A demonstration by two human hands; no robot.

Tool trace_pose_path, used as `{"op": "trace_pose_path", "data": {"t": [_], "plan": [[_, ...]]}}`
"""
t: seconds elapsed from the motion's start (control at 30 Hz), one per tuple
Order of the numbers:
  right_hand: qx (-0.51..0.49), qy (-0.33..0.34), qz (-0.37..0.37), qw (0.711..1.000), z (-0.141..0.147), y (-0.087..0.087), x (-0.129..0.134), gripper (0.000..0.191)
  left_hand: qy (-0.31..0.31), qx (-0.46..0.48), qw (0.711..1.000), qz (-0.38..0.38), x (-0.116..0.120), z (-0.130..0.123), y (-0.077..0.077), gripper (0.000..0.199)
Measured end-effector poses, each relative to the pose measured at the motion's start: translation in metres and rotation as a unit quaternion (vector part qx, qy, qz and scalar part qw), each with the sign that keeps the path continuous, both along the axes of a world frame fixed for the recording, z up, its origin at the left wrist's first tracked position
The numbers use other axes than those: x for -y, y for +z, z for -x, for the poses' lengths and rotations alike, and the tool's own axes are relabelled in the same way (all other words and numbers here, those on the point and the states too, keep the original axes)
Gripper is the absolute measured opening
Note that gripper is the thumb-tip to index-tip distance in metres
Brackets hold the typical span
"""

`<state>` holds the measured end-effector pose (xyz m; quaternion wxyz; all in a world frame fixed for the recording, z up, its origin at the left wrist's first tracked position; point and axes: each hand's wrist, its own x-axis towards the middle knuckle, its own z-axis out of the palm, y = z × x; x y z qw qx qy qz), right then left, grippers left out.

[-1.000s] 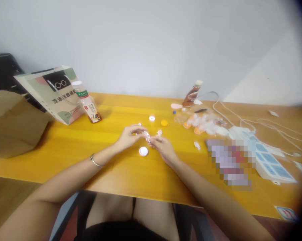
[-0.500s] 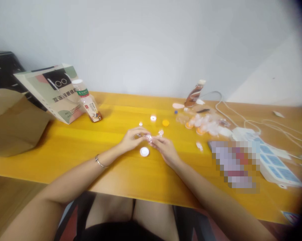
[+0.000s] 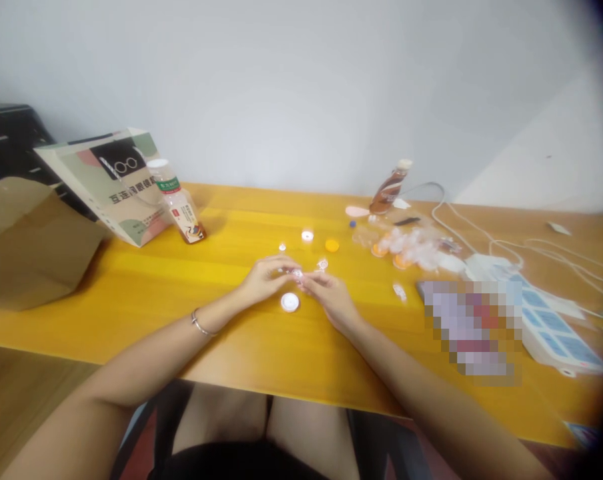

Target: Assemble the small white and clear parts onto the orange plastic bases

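Observation:
Over the wooden table (image 3: 221, 280), my left hand (image 3: 267, 279) and my right hand (image 3: 329, 292) meet at the fingertips. Both pinch a small white piece with reddish marks (image 3: 297, 274), too small and blurred to name. Just below the fingers lies a round white lid-like disc (image 3: 290, 302). Beyond my hands are a white ring-shaped piece (image 3: 307, 236), a yellow disc (image 3: 332, 246) and a tiny white part (image 3: 282, 247). Another small white piece with red marks (image 3: 322, 265) rests right behind my right fingers.
To the left stand a brown paper bag (image 3: 36, 247), a printed bag (image 3: 126, 187) and a tea bottle (image 3: 181, 207). At right are a cola bottle (image 3: 390, 188), clustered plastic parts (image 3: 411, 245), a pixelated flat object (image 3: 466, 327), a power strip (image 3: 556, 327) and cables (image 3: 474, 233).
The whole view has shifted very slightly. Both hands keep their pinch on the small white piece, and nothing on the table has visibly moved.

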<state>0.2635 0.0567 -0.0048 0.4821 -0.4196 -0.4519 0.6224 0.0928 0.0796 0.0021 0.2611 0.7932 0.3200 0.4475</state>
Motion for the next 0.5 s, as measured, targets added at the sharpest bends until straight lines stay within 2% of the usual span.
{"op": "trace_pose_path", "data": {"t": [0.17,0.37,0.5], "plan": [[0.009,-0.013,-0.002,1.0,0.0005,-0.001,0.0002,0.017,0.012,0.002,1.0,0.027,0.0021,-0.0014,0.0021,0.019],[0.017,-0.015,-0.007,1.0,0.0009,-0.0002,0.0005,0.015,0.032,0.008,0.994,0.103,0.0009,-0.0012,0.0004,0.022],[0.076,-0.028,-0.034,0.996,0.0014,0.0034,0.0036,0.013,0.038,-0.004,0.991,0.125,0.0031,-0.0076,-0.0017,0.015]]}}
